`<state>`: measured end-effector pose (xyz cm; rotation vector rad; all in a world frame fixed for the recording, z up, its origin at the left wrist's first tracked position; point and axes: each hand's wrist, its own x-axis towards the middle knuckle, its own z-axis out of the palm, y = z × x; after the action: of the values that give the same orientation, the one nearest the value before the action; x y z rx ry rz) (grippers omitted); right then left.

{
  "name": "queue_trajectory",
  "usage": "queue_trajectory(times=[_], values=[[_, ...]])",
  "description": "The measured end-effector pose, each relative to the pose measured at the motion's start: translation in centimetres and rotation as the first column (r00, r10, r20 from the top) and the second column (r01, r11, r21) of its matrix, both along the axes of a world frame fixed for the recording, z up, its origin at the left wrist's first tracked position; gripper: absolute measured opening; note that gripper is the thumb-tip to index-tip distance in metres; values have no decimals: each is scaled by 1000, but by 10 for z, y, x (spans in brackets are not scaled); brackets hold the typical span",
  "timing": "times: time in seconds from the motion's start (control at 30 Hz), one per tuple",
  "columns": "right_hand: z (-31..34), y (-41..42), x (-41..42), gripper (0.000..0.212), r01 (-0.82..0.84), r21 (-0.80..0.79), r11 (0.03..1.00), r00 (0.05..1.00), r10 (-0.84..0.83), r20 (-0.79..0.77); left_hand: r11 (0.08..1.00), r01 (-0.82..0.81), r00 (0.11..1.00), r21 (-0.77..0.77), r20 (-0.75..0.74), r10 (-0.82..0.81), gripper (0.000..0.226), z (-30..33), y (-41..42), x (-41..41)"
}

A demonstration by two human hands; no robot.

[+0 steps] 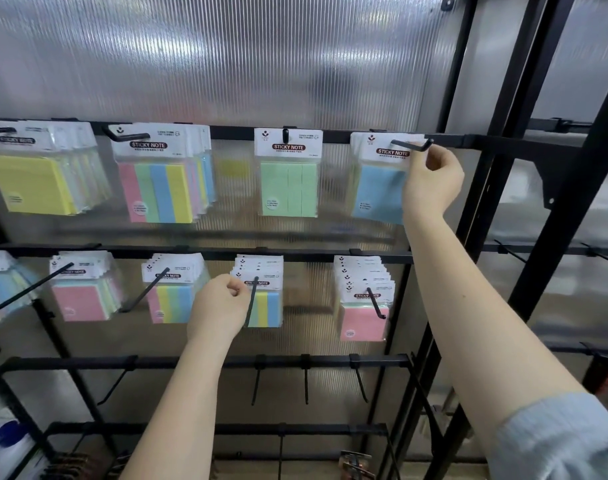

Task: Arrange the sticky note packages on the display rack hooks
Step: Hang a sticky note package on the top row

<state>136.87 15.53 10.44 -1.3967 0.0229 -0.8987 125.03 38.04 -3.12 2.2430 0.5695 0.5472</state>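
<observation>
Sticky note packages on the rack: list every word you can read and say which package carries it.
"STICKY NOTE": multicolour striped package, top row.
"STICKY NOTE": green package, top row.
"STICKY NOTE": blue package pinched by the right hand.
"STICKY NOTE": yellow package, blurred but recognisable.
Lower-row headers: partly hidden by hooks, blurred.
Small print and round stickers: too small to read.

Ribbed translucent panel [226, 57] behind the rack; black metal frame upright [524, 209] at right; blue-capped white items [4, 441] lower left; brown bristled items [67, 465] beside them.
</observation>
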Motion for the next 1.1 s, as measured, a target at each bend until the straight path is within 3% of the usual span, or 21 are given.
queue_trajectory(times=[0.1,0.3,0.5,0.57,0.77,0.97,1.1], values=[[-19,-7,-4,8,-6,45,999,999,8,-34,1000,-13,1000,4,9,13,11,3,0,0],[-91,-15,-18,39,-49,117,992,971,75,-228,1000,-27,999,0,20,27,11,2,0,-3],[-154,-19,-35,22,-89,112,990,882,131,-453,999,-35,999,7,37,34,13,0,0,-9],[-167,-18,-40,31,-128,83,988,865,152,-479,999,-39,999,3,31,39,12,-1,0,-11],[-183,-10,-53,26,-196,29,980,833,182,-522,999,-47,998,-13,34,47,12,-3,2,-19],[-188,0,-64,28,-35,-1,999,846,29,-532,999,-47,998,-5,29,47,13,-3,8,-25],[-190,3,-70,7,29,-15,999,839,-32,-543,999,-50,998,3,25,50,12,-3,12,-28]])
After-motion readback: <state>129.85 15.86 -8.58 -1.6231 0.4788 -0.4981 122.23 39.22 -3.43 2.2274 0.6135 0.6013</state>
